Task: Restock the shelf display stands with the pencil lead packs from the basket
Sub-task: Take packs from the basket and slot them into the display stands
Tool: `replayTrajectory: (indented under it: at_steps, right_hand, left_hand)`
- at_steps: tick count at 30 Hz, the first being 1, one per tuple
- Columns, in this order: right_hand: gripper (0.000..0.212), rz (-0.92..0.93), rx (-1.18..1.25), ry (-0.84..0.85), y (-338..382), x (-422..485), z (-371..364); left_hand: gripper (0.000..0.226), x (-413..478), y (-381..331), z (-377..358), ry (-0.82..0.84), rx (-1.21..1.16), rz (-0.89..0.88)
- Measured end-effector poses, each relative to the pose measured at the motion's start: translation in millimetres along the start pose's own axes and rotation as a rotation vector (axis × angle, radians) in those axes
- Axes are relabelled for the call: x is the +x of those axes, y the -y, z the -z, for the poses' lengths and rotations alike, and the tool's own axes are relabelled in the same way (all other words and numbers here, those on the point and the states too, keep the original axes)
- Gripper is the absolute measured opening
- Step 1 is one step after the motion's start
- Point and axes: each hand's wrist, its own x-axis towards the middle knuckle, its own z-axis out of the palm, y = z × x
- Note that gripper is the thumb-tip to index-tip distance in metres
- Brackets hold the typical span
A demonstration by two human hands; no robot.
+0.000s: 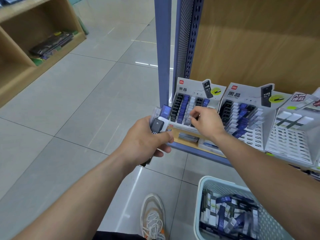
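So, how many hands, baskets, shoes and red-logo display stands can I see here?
Hands: 2, the left hand, gripping pencil lead packs, and the right hand
Basket: 1
Shoe: 1
Red-logo display stands: 2
Total: 6

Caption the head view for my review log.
Left hand grips several lead packs while right hand reaches into the leftmost display stand; basket sits below.
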Motion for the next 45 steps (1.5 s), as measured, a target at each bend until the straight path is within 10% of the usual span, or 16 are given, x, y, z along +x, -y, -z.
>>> replayTrajectory:
  at_steps: [13,18,26,45]
  right_hand:
    - [0.011,0.049,-0.164,0.017,11,-3,-7]
    - [0.010,0.011,0.250,-0.073,34,-22,33]
    - [0.016,-0.015,0.819,0.250,78,-68,122]
    - [0.003,-0.203,0.843,0.074,1,-122,234]
  left_hand:
    - [0.007,3,-4,-6,0.000,-0.039,0.022]
    - [0.007,7,-5,-12,0.042,-0.030,0.006]
    - [0.007,9,-27,-42,0.162,-0.031,-0.023]
    - [0.007,9,-65,-125,0.272,-0.079,-0.083]
